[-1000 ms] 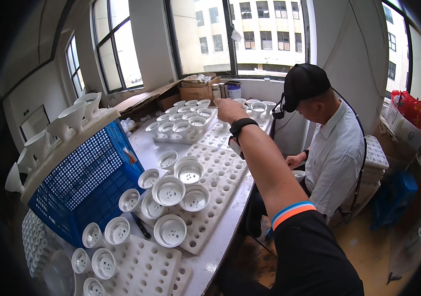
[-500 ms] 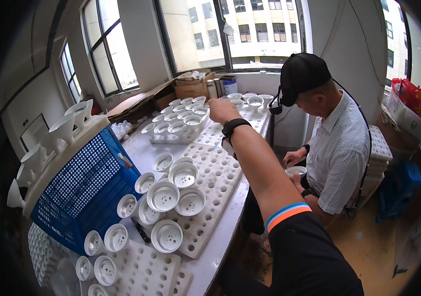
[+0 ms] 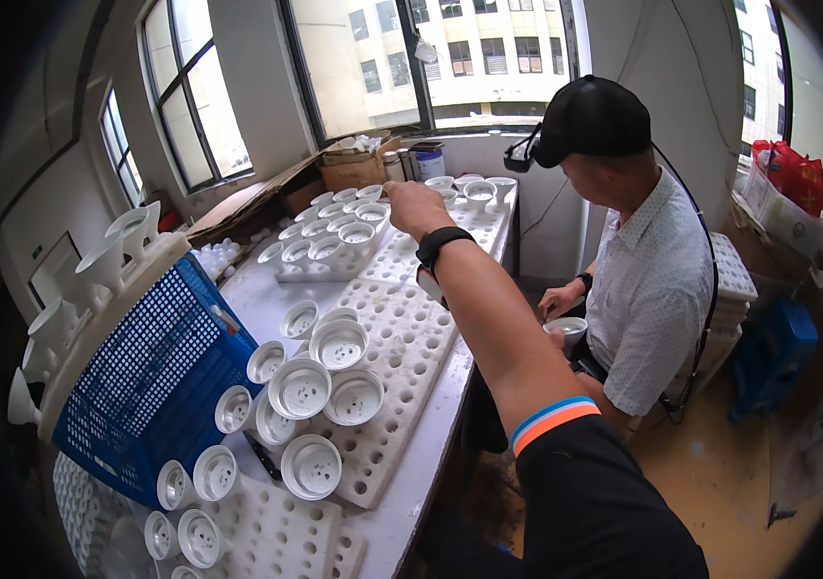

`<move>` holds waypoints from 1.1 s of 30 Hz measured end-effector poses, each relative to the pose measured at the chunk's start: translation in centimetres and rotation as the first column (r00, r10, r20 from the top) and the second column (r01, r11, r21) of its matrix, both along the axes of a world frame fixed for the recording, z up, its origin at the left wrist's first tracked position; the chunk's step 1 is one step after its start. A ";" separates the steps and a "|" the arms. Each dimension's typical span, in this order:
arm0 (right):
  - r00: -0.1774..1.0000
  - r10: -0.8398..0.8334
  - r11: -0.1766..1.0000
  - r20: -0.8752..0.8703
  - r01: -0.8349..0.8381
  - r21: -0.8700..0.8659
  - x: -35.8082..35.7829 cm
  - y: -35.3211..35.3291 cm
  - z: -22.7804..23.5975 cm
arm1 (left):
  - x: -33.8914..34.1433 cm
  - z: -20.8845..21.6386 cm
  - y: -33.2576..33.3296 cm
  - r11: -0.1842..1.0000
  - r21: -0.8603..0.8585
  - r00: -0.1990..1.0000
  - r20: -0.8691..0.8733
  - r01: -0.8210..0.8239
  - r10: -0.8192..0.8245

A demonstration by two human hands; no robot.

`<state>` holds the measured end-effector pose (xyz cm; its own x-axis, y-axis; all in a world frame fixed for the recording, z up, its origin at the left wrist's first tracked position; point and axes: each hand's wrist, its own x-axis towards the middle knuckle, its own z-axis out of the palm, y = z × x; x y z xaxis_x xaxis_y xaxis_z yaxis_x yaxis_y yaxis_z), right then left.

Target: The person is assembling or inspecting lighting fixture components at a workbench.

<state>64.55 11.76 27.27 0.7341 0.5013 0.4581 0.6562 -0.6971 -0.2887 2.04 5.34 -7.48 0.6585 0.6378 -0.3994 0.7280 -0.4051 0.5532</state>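
Right hand (image 3: pixel 409 205) grip unclear, over far white cups (image 3: pixel 334 227) near table edge (image 3: pixel 450 372).

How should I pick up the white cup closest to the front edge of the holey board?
Probably by its rim, coming straight down from above. The front white cup sits mouth-up on the white perforated board, its round rim free on the near side, while neighbour cups crowd behind it. Pinch the near edge of the rim between thumb and fingers.
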 end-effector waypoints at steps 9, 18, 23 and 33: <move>1.000 -0.003 1.000 0.018 0.003 -0.030 0.1 -0.3 0.1 | -1.8 -1.8 0.5 0.998 0.053 0.988 0.150 0.031 -0.039; 0.999 0.025 1.000 0.027 -0.024 -0.001 0.7 -0.5 -0.5 | 0.7 2.1 0.0 0.999 0.037 0.988 0.154 -0.008 0.002; 0.998 0.036 0.999 -0.061 -0.037 -0.016 -0.6 0.8 -0.7 | 0.0 0.7 -0.4 0.998 0.044 0.997 0.067 -0.050 0.047; 0.569 0.711 0.703 -0.413 -0.605 0.375 -15.6 -8.3 -18.9 | -0.1 -0.5 0.5 0.997 0.075 0.990 0.142 -0.023 0.012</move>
